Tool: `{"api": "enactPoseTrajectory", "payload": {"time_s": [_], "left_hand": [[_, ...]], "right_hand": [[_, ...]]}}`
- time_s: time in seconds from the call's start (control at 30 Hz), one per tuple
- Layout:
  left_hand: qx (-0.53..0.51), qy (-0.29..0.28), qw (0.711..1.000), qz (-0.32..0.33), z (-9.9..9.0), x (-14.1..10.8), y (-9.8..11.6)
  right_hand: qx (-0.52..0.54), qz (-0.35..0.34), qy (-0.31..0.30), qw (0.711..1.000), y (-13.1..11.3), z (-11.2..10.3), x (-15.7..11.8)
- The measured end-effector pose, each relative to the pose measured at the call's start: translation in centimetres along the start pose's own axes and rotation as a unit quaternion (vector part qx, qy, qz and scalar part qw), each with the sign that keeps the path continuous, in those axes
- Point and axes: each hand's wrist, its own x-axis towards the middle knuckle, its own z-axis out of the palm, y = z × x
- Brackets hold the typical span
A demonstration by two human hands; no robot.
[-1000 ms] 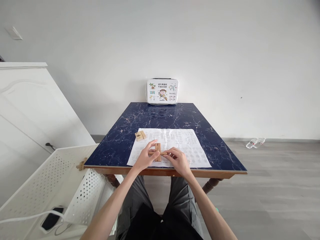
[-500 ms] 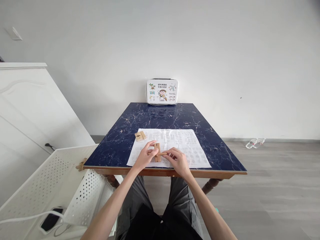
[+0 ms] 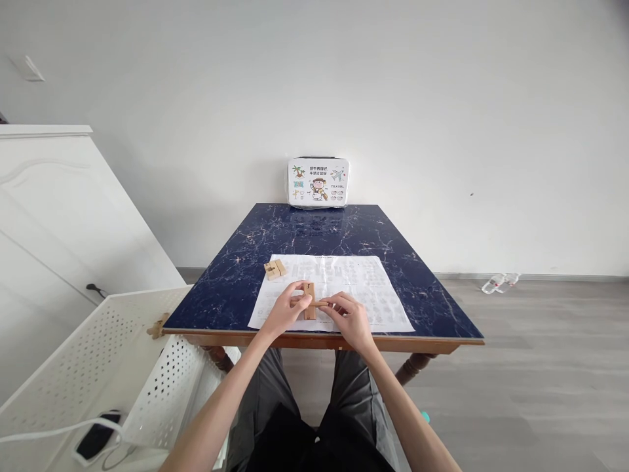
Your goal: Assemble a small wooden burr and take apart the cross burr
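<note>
Over the printed sheet (image 3: 363,278), my left hand (image 3: 287,308) is closed round a wooden puzzle block (image 3: 310,311), its thumb on top. The block points away from me and bears small dark marks at its ends. A thinner wooden stick (image 3: 318,303) crosses it sideways. Thumb and fingers of my right hand (image 3: 350,318) pinch that stick's right end. Whether the stick sits in a notch or just lies across the block, I cannot tell. More notched wooden pieces (image 3: 275,269) lie together at the sheet's upper left corner.
The dark blue marbled table (image 3: 236,262) stands against the wall. A white cartoon-printed case (image 3: 318,183) leans at its back edge. Left of the table is a white perforated basket (image 3: 171,373), with a small wooden piece (image 3: 158,326) near the table's corner. Clear bottles (image 3: 500,282) lie on the floor.
The view has shifted very slightly. Both hands keep their hold on the wooden pieces, with no clear movement of the stick or the block.
</note>
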Motion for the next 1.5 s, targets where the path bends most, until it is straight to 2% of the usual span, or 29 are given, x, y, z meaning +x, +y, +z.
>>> {"api": "enactPoseTrajectory", "payload": {"time_s": [0.23, 0.47, 0.53, 0.6, 0.7, 0.8, 0.97, 1.23, 1.33, 1.43, 1.5], "left_hand": [[0.014, 0.017, 1.0, -0.003, -0.7, 0.4, 0.1], [0.041, 0.016, 0.999, -0.002, -3.9, 0.6, 0.3], [0.059, 0.054, 0.997, 0.007, -4.9, 0.2, -0.1], [0.1, 0.126, 0.987, 0.026, -5.7, -0.4, -0.6], [0.233, 0.225, 0.945, 0.04, -6.7, -1.1, -1.4], [0.322, 0.258, 0.911, 0.022, -7.2, -1.4, -2.1], [0.386, 0.253, 0.887, 0.013, -7.1, -0.7, -3.8], [0.421, 0.231, 0.875, 0.056, -7.0, -0.4, -5.4], [0.419, 0.239, 0.869, 0.105, -6.9, -0.7, -5.0], [0.4, 0.256, 0.864, 0.167, -6.2, -1.3, -3.6], [0.366, 0.228, 0.879, 0.202, -5.4, -1.9, -2.5]], "right_hand": [[-0.002, 0.014, 0.019, 1.0, 0.2, 0.0, 0.1], [-0.011, 0.023, 0.033, 0.999, 0.5, 0.2, 0.1], [-0.014, 0.028, 0.038, 0.999, 0.5, 0.2, 0.1], [-0.016, 0.034, 0.042, 0.998, 0.6, 0.2, 0.1], [-0.018, 0.038, 0.039, 0.998, 0.7, 0.3, 0.2], [-0.017, 0.038, 0.034, 0.999, 0.8, 0.4, 0.3], [-0.018, 0.035, 0.031, 0.999, 0.7, 0.5, 0.3], [-0.02, 0.037, 0.017, 0.999, 0.6, 0.6, 0.3], [-0.019, 0.041, 0.014, 0.999, 0.6, 0.6, 0.4], [-0.015, 0.044, 0.011, 0.999, 0.5, 0.6, 0.5], [-0.011, 0.046, 0.004, 0.999, 0.5, 0.6, 0.5]]}}
